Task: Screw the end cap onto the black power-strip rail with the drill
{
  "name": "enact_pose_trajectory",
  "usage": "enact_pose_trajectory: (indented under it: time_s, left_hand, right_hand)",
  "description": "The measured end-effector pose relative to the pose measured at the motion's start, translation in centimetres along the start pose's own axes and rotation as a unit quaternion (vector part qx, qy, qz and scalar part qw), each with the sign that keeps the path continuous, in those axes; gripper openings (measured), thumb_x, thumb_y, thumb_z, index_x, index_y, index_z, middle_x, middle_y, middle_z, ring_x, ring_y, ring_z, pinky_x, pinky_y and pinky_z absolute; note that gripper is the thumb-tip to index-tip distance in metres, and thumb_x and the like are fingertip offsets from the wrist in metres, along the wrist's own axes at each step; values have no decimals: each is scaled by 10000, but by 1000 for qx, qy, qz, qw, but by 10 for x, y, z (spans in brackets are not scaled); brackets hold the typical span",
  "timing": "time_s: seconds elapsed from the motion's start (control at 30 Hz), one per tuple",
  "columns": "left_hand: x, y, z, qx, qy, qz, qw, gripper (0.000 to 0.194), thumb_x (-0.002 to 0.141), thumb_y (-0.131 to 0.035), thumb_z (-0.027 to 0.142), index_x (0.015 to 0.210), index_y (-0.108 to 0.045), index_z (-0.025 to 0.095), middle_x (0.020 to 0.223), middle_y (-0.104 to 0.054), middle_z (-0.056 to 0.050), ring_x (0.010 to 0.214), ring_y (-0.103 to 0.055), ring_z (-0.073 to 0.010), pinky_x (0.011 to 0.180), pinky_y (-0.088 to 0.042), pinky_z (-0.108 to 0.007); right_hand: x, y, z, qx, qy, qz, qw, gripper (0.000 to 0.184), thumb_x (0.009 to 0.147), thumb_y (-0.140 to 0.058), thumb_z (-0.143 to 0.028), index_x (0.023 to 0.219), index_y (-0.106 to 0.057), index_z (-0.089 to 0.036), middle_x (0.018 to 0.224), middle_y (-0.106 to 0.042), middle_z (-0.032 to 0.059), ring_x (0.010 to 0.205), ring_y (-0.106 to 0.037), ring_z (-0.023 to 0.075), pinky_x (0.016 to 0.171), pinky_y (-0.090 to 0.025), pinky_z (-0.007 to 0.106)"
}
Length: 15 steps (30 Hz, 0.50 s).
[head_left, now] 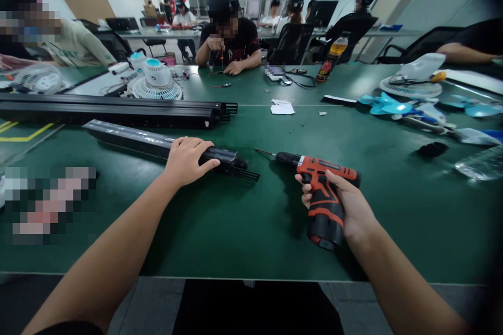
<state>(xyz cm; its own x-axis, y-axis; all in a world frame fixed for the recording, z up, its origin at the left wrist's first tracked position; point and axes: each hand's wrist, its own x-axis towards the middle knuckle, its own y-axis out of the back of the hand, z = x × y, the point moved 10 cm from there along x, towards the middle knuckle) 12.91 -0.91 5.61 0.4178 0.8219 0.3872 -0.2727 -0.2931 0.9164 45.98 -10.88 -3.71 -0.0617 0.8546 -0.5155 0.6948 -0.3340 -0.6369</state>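
Observation:
My right hand [353, 204] is wrapped round the grip of an orange and black cordless drill [326, 188]. The drill's long thin bit points left, towards the end of a black metal profile [129, 136], with a gap between them. Over that profile lies my left hand [188, 159], fingers curled across its top and the thumb along the near side. The profile rests slantwise on the green table [236, 235], and thin prongs stick out of its right end. Part of its middle is hidden under my left hand.
More black profiles [106, 112] lie side by side behind. Fan parts [155, 81] stand back left; blue fan blades [387, 104] and a clear plastic piece [481, 162] lie right. A drink bottle [332, 60] and paper scraps [282, 107] are farther back. A person [230, 31] works opposite with a screwdriver.

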Motion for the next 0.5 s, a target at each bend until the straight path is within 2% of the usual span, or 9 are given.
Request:
enact_pose_trajectory:
  time_s: [0.07, 0.17, 0.27, 0.4, 0.5]
  left_hand:
    - [0, 0, 0, -2, 2, -2, 1000, 520, 983, -490, 646, 1278, -676, 260, 1247, -717, -103, 1207, -605, -340, 1145, -325, -554]
    - [0, 0, 0, 0, 1, -1, 1000, 523, 984, -486, 649, 1273, -678, 258, 1238, -721, -103, 1204, -610, -335, 1151, -327, -552]
    - [0, 1, 1, 2, -2, 4, 1000, 521, 988, -477, 647, 1272, -678, 259, 1234, -725, -102, 1205, -615, -332, 1156, -330, -552]
    - [0, 1, 2, 9, -5, 8, 1000, 523, 985, -475, 649, 1263, -686, 260, 1243, -728, -106, 1205, -622, -341, 1148, -339, -560]
    - [0, 2, 3, 12, -8, 12, 1000, 546, 981, -474, 658, 1256, -694, 241, 1240, -731, -118, 1192, -628, -351, 1136, -354, -565]
  right_hand:
    - [-3, -1, -1, 2, -4, 17, 1000, 349, 992, -551, -260, 1297, -653, -125, 995, -776, 142, 646, -679, 162, 571, -634, 263]
    - [-7, -1, 4, -6, -44, 41, 998, 364, 1003, -546, -242, 1326, -634, -99, 848, -762, 120, 593, -668, 162, 542, -631, 252]
    - [-7, 0, 4, -12, -50, 44, 998, 370, 1002, -543, -224, 1345, -622, -108, 787, -749, 103, 603, -690, 181, 550, -644, 267]
    - [-10, -2, 7, 28, -54, 24, 998, 389, 990, -538, -210, 1372, -590, -152, 873, -767, 100, 572, -669, 165, 507, -628, 265]
    - [-18, -3, 7, 84, -40, 22, 995, 434, 976, -520, -181, 1407, -551, -135, 1000, -768, 128, 529, -615, 115, 539, -628, 242]
